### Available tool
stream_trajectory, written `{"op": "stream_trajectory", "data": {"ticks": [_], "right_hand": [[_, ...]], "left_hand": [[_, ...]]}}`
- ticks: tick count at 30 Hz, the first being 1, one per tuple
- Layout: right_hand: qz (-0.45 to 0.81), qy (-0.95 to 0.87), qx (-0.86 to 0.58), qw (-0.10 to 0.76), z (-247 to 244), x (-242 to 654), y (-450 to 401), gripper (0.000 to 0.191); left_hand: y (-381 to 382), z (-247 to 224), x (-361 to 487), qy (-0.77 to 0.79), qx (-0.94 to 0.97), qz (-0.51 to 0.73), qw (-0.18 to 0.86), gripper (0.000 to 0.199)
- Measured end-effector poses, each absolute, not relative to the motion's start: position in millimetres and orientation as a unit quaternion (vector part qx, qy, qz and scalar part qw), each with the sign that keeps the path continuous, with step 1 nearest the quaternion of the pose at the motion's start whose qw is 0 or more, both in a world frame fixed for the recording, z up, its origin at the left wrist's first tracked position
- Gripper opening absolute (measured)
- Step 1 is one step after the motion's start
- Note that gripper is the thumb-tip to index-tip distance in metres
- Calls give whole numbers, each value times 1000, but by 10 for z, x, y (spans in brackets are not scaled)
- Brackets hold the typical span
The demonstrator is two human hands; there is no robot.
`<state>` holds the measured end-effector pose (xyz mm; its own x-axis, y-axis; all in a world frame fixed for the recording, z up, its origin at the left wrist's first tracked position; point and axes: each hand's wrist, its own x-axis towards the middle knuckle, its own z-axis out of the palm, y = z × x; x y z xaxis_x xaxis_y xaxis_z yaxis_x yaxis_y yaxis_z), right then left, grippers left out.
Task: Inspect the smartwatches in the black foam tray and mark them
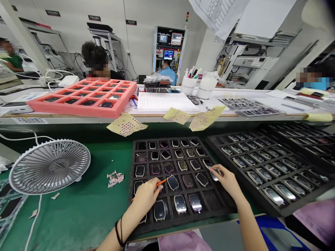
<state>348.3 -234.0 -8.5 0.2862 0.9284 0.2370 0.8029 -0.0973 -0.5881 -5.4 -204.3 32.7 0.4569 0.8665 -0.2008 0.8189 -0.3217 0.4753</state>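
Observation:
A black foam tray (170, 223) full of small watch-like pieces lies on the green mat before me. My left hand (148, 195), with black bands at the wrist, is closed on a thin orange stick (161, 182) over the tray's left part; a small pale scrap shows by its fingertips. Over the tray's right edge, my right hand (227, 179) pinches a watch piece (215, 174) between thumb and fingers. Near it, another piece (202, 180) sits in its slot. Some slots at the lower right hold no piece.
A grey fan (59, 165) stands at the left, near a pile of small scraps (115, 179). More black trays (251, 167) lie at the right. A shelf above holds a pink foam tray (104, 111), papers and pen cups. People sit beyond.

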Motion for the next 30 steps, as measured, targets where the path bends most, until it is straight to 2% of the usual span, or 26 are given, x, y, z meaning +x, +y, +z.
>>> {"op": "stream_trajectory", "data": {"ticks": [3,8,12,15,19,22,25,27,30], "right_hand": [[99,-634,-701,313,-111,3490,-2342,50],[5,-667,-682,299,-104,3305,-2372,40],[68,-702,-664,249,-76,3066,-2383,30],[105,-693,-677,225,-33,2958,-2394,25],[174,-680,-677,221,6,2944,-2440,20],[219,-651,-672,278,24,2964,-2459,24],[310,-578,-648,388,101,2866,-2435,30],[380,-509,-616,467,194,2671,-2402,32],[475,-402,-533,574,346,2218,-2336,32]], "left_hand": [[-2039,331,-79,523,805,32,277,12],[-2061,327,-127,520,805,12,286,11],[-2056,386,-200,529,794,16,297,11],[-2004,471,-393,562,769,84,293,15],[-1897,522,-859,671,695,131,223,22],[-1851,463,-1194,729,644,126,193,22],[-1846,374,-1328,749,611,167,197,21],[-1863,343,-1254,725,605,236,229,28],[-1938,384,-919,608,639,330,336,34]]}}
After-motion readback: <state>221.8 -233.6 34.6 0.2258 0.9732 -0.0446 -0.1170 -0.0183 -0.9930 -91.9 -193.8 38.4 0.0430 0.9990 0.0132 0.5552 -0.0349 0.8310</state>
